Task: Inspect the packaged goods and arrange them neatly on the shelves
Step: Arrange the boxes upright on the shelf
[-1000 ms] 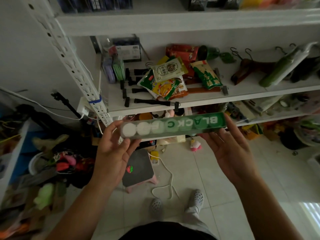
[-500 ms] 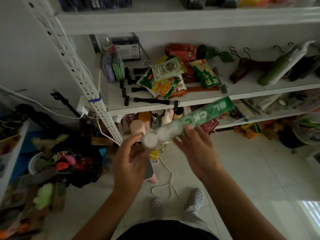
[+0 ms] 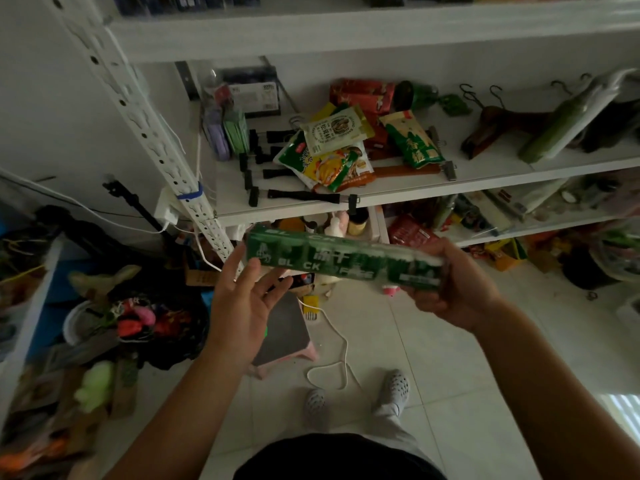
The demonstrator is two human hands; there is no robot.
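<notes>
Grips the right end of a long green package (image 3: 343,263) with the right hand (image 3: 453,292), fingers curled round it. Touches the left end with the left hand (image 3: 242,303), fingers straight and spread. Holds the package level in mid-air, before the front edge of the middle shelf (image 3: 491,171), white "BL CK" lettering up. Near that edge, heaped snack bags (image 3: 332,157); toward the shelf's right end, wooden hangers (image 3: 498,129) and a green bottle (image 3: 561,129).

I see bare white shelf board (image 3: 491,169) right of the heaped green-yellow snack bags (image 3: 332,157); black clip hangers (image 3: 263,173) crowd their left.
</notes>
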